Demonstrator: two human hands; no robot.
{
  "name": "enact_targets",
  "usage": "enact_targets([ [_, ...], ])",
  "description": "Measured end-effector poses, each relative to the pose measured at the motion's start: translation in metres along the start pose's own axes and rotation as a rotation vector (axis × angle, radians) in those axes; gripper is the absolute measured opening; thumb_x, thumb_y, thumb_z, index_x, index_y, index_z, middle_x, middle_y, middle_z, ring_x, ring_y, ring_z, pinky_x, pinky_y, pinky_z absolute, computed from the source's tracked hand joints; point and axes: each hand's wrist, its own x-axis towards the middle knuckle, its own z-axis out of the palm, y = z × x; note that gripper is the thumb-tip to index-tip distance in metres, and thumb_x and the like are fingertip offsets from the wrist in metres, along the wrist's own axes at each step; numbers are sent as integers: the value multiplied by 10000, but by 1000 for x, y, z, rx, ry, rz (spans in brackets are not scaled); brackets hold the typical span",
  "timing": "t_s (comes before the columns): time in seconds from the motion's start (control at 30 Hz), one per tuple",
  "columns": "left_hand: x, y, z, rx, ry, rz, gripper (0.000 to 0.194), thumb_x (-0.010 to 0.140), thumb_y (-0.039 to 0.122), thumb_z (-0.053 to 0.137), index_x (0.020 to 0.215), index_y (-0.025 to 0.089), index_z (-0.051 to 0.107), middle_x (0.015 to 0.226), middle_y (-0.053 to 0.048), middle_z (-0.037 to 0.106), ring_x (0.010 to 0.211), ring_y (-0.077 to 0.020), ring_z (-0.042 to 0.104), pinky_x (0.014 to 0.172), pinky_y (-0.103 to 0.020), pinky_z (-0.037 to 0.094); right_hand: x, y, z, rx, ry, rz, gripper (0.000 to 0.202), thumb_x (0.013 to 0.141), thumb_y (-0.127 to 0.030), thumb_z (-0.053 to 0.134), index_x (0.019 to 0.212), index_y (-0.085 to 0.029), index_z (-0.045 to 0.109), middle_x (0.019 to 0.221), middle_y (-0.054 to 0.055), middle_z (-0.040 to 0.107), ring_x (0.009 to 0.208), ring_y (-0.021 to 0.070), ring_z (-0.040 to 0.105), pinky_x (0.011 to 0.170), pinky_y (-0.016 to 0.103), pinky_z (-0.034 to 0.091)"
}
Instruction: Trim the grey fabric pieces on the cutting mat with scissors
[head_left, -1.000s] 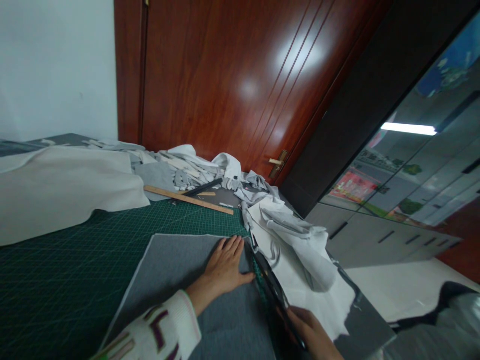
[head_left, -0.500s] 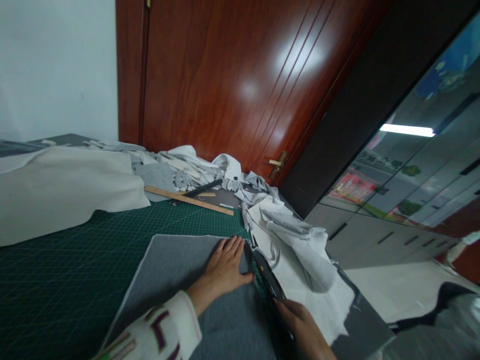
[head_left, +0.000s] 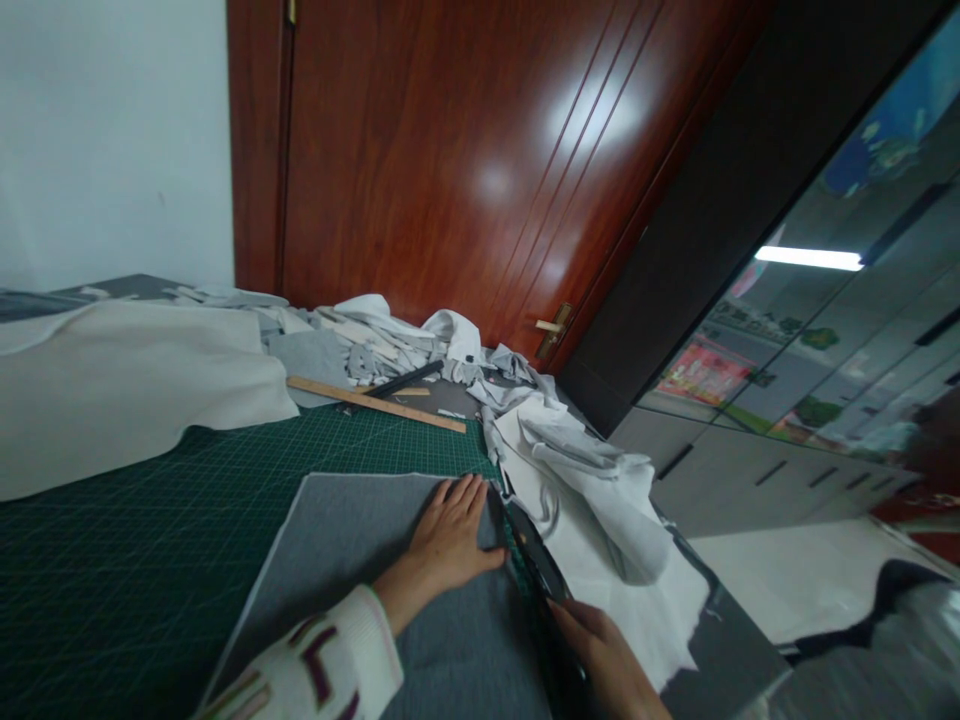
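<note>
Grey fabric (head_left: 345, 560) lies flat on a green cutting mat (head_left: 135, 560). My left hand (head_left: 454, 535) rests palm down on its upper right part, fingers stretched out and thumb reaching toward the right edge. Along that edge runs a long black tool (head_left: 541, 560), its far end near the fabric's top right corner; what kind of tool it is I cannot tell for sure. My right hand (head_left: 596, 640) is wrapped round the tool's near part, at the bottom of the view, and the hand hides some of it.
Pale cloth (head_left: 127, 380) covers the mat's far left. A wooden ruler (head_left: 375, 404) and a black bar (head_left: 405, 380) lie beyond the fabric, before a heap of scraps (head_left: 375, 330). White cloth (head_left: 600, 540) lies at the right. Behind stand a door (head_left: 420, 150) and a cabinet (head_left: 720, 460).
The view has shifted very slightly. Both hands, the fabric and the black tool keep their places.
</note>
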Motion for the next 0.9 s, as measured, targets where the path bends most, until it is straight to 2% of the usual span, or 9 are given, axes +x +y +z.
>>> enact_targets([
  [0.1, 0, 0, -1, 1, -4, -3, 915, 850, 633, 510, 1515, 34, 319, 1598, -165, 263, 1505, -273, 194, 1232, -465, 123, -1, -5, 2, -27, 15, 9, 647, 711, -790, 553, 680, -151, 653, 644, 27, 586, 725, 202, 531, 687, 296, 413],
  [0.23, 0, 0, 0, 6, -5, -11, 903, 846, 646, 502, 1519, 69, 331, 1600, -158, 258, 1505, -268, 193, 1231, -460, 120, -3, -10, 8, -47, 22, 32, 669, 672, -816, 531, 673, -154, 622, 596, 16, 509, 647, 184, 465, 583, 303, 343],
  [0.53, -1, 0, 0, 0, -9, -7, 943, 848, 655, 504, 1519, 23, 301, 1603, -164, 247, 1507, -276, 186, 1233, -469, 118, 5, 11, 13, 31, 66, -54, 662, 728, -803, 522, 649, -153, 619, 556, 7, 517, 574, 156, 468, 533, 287, 354],
  [0.6, 0, 0, 1, 1, -7, -7, 942, 850, 655, 503, 1519, 25, 300, 1604, -162, 248, 1507, -278, 185, 1233, -471, 114, 5, 9, 11, 14, 47, -57, 670, 739, -804, 505, 656, -150, 623, 557, 7, 516, 574, 155, 472, 529, 282, 357],
  [0.73, 0, 0, 1, 5, -9, -10, 940, 850, 651, 507, 1521, 28, 297, 1605, -156, 249, 1508, -275, 183, 1235, -469, 111, 3, -4, 4, -139, -75, -72, 657, 778, -762, 471, 722, -129, 638, 623, 20, 526, 623, 161, 473, 557, 286, 359],
  [0.9, 0, 1, -1, 13, -24, -6, 924, 857, 647, 506, 1519, 33, 308, 1604, -159, 246, 1509, -270, 178, 1237, -459, 95, 3, -27, -6, -350, -170, -27, 457, 886, -568, 415, 765, -160, 580, 675, 12, 483, 655, 154, 433, 590, 293, 326],
])
